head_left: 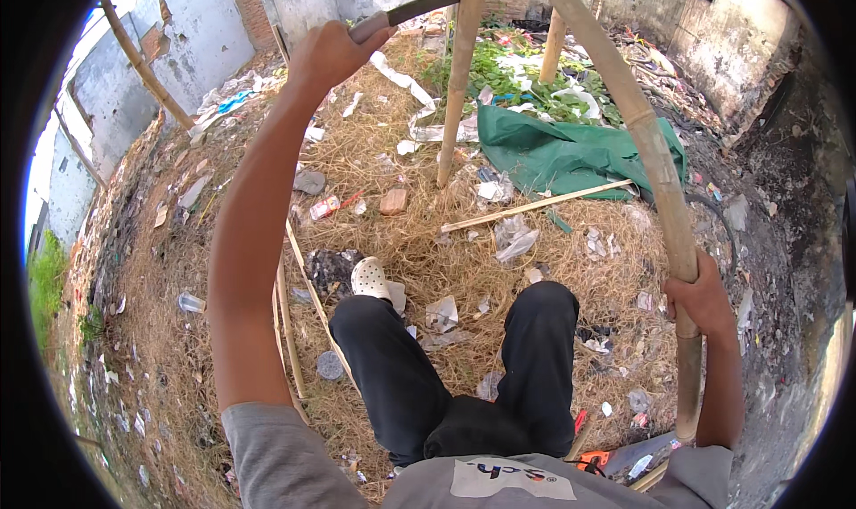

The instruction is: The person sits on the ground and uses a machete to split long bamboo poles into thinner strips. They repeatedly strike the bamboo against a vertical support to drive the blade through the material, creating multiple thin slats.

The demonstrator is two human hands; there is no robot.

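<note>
My left hand (330, 56) is raised at the far left, closed around the grey handle of a machete (428, 6). Its dark blade stretches rightward past the top of an upright bamboo post (462, 77). The blade's far end meets the upper part of a long bamboo pole (644, 121) at the picture's top edge; whether they touch, I cannot tell. Low on that pole, at the right, my right hand (703, 297) is wrapped around it. The pole slants from beside my right arm up to the top middle, where its end is cut off from view.
A green tarp (571, 152) lies beyond the post, with a split bamboo strip (535, 206) before it. More bamboo strips (291, 331) lie by my left knee. An orange-handled saw (624, 454) rests near my right hip. Litter covers dry grass; weathered walls (201, 19) stand behind.
</note>
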